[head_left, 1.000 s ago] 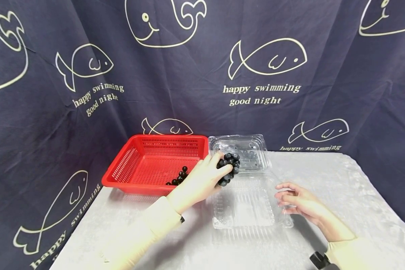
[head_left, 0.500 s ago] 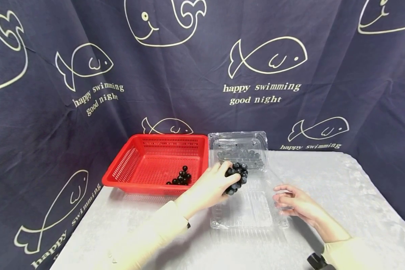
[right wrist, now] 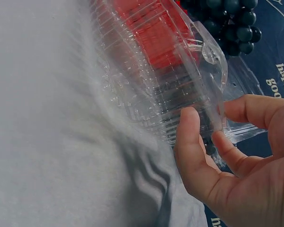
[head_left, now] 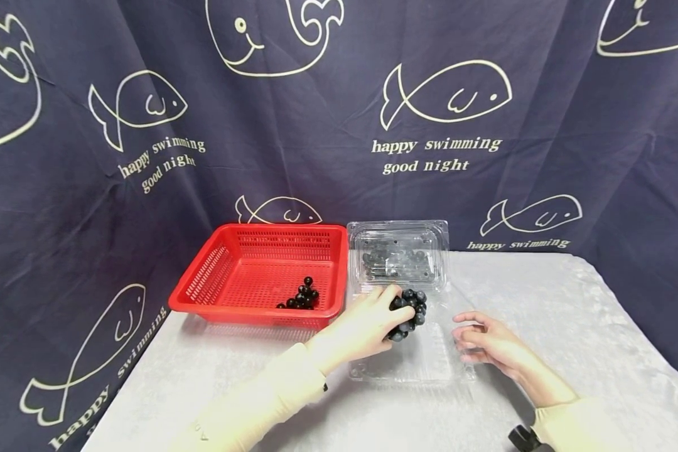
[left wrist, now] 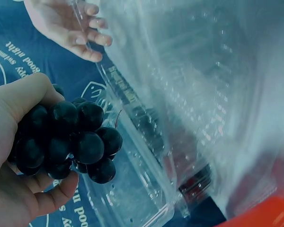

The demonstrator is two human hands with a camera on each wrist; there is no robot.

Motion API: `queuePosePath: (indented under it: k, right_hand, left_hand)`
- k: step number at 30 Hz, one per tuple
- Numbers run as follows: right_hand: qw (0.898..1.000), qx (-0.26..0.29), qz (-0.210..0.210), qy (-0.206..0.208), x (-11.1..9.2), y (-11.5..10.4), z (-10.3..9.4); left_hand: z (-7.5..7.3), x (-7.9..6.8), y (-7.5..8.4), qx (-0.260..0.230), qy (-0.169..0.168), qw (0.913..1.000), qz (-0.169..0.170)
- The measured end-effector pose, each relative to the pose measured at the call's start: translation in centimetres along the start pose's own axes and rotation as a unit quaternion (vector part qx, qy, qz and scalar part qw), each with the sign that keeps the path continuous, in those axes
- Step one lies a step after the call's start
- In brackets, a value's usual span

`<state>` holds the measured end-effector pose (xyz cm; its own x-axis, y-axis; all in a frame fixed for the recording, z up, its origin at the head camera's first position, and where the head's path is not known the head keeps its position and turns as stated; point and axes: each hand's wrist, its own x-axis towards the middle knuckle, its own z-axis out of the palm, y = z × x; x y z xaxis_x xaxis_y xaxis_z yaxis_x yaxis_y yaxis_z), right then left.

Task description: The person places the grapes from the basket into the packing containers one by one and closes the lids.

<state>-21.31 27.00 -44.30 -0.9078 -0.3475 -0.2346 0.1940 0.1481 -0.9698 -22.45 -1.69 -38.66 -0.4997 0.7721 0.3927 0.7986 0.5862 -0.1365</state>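
Observation:
A bunch of dark grapes is gripped in my left hand, above the near half of a clear plastic clamshell box. Dark round fruit fills the gap between thumb and fingers in the left wrist view. My right hand is at the box's right edge, with thumb and fingers on either side of its thin rim in the right wrist view. The box lies opened out, its other half towards the curtain. Dark shapes show through that far half; they may be reflections.
A red slotted plastic basket stands left of the box, with a small cluster of dark grapes in its near right corner. Behind the table hangs a dark blue curtain with white fish drawings.
My left hand has carried the grapes right and nearer, from beside the far half to over the near half. The box's near half and my right hand have shifted slightly left.

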Motion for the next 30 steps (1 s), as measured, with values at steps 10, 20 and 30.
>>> queuePosePath:
  k: [10,20,30]
  right_hand:
    - [1.000,0.012,0.007,0.007,0.2,0.4,0.3]
    - [0.999,0.028,0.021,0.007,0.2,0.2,0.2]
    - [0.998,0.047,0.035,0.006,0.3,0.2,0.0]
  left_hand:
    - [1.6,0.3,1.5,0.012,-0.011,0.9996,0.025]
    - [2.2,0.7,2.7,0.030,-0.052,0.9976,0.034]
    - [3.1,1.0,3.5,0.038,-0.071,0.9952,0.056]
